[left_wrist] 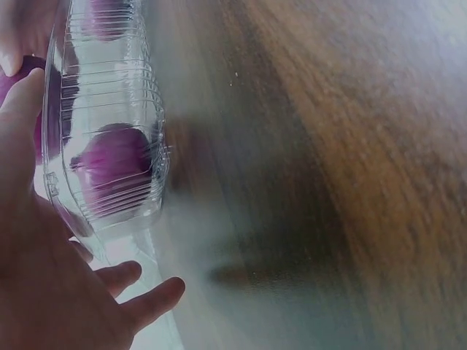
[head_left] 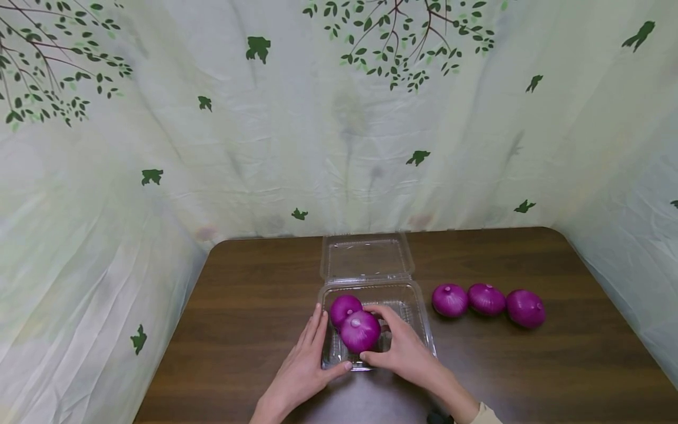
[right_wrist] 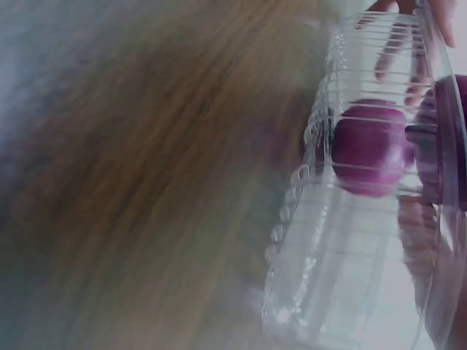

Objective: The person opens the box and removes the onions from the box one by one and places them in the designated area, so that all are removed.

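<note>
Fingers of the right hand curl round a purple onion at rim height in the clear container, partly covering another onion lying inside; those of the left hand stretch straight along its left side; its lid lies open behind; three more onions sit rightward on the table.

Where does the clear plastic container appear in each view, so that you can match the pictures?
Head: the container sits in the lower half, near the middle.
Left wrist: at upper left.
Right wrist: along the right side.
Shared landmark: the brown wood-grained table.
</note>
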Tool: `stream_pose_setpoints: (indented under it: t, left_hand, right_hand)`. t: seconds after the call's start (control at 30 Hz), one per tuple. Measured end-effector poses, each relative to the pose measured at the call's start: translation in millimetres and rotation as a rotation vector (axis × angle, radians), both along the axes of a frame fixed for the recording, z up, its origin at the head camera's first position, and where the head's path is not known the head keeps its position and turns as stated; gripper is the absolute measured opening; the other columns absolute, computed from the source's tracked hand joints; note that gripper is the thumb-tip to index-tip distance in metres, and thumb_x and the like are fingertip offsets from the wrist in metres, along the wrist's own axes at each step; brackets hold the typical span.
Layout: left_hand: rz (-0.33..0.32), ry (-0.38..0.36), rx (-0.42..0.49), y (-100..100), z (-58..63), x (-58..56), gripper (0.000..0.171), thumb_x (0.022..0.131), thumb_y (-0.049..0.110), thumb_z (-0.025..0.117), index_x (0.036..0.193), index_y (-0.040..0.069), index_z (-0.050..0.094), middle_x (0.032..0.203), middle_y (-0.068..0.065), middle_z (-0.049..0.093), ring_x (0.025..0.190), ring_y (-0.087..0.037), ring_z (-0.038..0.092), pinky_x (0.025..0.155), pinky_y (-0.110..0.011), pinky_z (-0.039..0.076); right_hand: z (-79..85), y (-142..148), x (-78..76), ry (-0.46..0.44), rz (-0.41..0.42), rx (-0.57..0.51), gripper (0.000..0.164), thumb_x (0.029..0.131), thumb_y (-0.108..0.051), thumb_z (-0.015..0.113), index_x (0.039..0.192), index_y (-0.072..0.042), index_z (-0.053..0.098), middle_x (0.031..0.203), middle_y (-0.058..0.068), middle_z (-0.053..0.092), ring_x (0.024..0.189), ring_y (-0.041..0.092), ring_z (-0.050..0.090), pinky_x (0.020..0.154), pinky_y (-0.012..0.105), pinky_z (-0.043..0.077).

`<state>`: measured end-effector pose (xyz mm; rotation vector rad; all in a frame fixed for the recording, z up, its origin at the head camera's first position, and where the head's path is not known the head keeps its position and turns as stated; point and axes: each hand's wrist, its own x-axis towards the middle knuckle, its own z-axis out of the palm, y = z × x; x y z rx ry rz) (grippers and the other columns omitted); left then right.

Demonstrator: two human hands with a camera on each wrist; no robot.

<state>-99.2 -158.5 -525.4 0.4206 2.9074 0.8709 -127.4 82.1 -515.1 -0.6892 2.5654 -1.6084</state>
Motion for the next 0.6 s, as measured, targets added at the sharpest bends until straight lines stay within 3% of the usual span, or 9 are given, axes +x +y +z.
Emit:
stream_pose_setpoints:
  t: [0.27, 0.43, 0.6]
  left_hand:
    - [0.01, 0.009, 0.002, 0.8, -0.2, 0.1, 0.108, 0.081, 0.066, 0.067, 0.159, 0.012, 0.015, 0.165, -0.002, 0.001, 0.147, -0.033, 0.015, 0.106, -0.061, 0.03]
    - [0.012, 0.008, -0.001, 1.4, -0.9, -0.4, 0.108, 0.081, 0.065, 0.067, 0.159, 0.011, 0.016, 0.165, -0.001, 0.001, 0.147, -0.033, 0.015, 0.106, -0.061, 0.03]
    - [0.012, -0.002, 0.009, 1.9, 0.3, 0.1, 0.108, 0.081, 0.066, 0.067, 0.159, 0.01, 0.016, 0.165, -0.002, 0.001, 0.147, -0.033, 0.015, 0.107, -0.062, 0.029]
  right_hand:
    - [4.4, 14.2, 5.9, 0.015, -0.061, -0.113, 0.08, 0.067, -0.01, 0.091, 0.135, -0.03, 0.053, 0.132, -0.014, 0.055, 0.121, 0.011, 0.054, 0.098, 0.042, 0.047]
    - [9.1, 22.4, 9.3, 0.029, -0.088, -0.135, 0.081, 0.066, -0.01, 0.091, 0.135, -0.029, 0.053, 0.133, -0.012, 0.054, 0.12, 0.014, 0.055, 0.095, 0.043, 0.049]
    - [10.5, 31.1, 13.4, -0.021, -0.088, -0.221, 0.079, 0.069, -0.008, 0.09, 0.137, -0.025, 0.053, 0.134, -0.006, 0.055, 0.12, 0.018, 0.054, 0.099, 0.036, 0.047]
